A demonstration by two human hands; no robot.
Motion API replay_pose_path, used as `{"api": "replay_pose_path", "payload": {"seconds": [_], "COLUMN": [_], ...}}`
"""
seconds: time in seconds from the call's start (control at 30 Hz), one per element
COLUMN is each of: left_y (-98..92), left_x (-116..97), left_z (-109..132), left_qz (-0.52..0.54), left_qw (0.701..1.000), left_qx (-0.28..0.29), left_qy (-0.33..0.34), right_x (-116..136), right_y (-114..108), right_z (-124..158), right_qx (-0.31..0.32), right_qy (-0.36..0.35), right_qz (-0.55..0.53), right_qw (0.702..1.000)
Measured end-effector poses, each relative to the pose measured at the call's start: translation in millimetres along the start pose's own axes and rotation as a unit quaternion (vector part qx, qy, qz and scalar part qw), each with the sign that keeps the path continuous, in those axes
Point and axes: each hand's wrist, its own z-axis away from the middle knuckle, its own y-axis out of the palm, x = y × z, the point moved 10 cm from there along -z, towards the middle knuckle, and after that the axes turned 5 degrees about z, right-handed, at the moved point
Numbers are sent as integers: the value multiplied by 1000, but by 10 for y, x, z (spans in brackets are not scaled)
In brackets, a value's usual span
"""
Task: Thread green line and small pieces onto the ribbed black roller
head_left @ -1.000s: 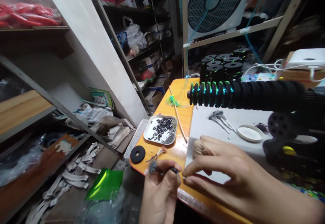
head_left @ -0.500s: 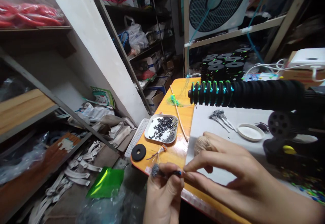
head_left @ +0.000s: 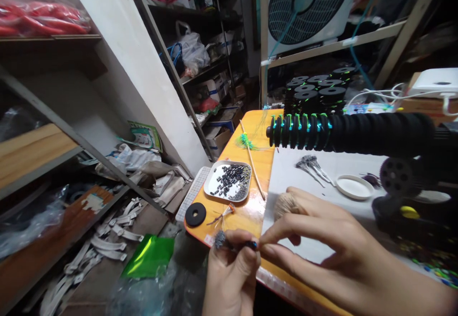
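Now | left hand (head_left: 232, 273) pinched tight on small black tube (head_left: 251, 245), over the desk's (head_left: 246, 213) near edge | right hand (head_left: 329, 254), fingertips pressed together at the tube's tip | risk: a slackened pinch would likely drop it off the edge onto the cluttered floor (head_left: 146, 223).

This is a small, crowded workshop for hand assembly. An orange table (head_left: 246, 158) is the work surface. On it are a tray (head_left: 213, 178) of small black tubes, stacks of black spools (head_left: 318, 91) at its far end and a rod (head_left: 358, 132) loaded with black discs. Left of the table, metal shelves (head_left: 211, 70) hold boxes and bags, and white strips (head_left: 118, 230) litter the floor. Behind the table stands 1 fan (head_left: 304, 5).
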Motion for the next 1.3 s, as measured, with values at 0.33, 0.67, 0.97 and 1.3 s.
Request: {"api": "replay_pose_path", "payload": {"seconds": [0.33,0.67,0.97,1.3], "left_y": [38,124,126,297], "left_x": [28,30,-51,-414], "left_z": [1,-6,-44,32], "left_qz": [34,44,-19,-99], "left_qw": [999,996,993,958], "left_qx": [15,76,99,108], "left_qy": [-8,1,58,247], "right_x": [24,125,201,-53], "right_y": [29,100,56,100], "right_z": [28,225,166,170], "right_qx": [11,23,-2,8], "right_qy": [-43,-153,-175,-78], "right_qz": [30,130,114,-8], "right_qw": [999,979,978,997]}}
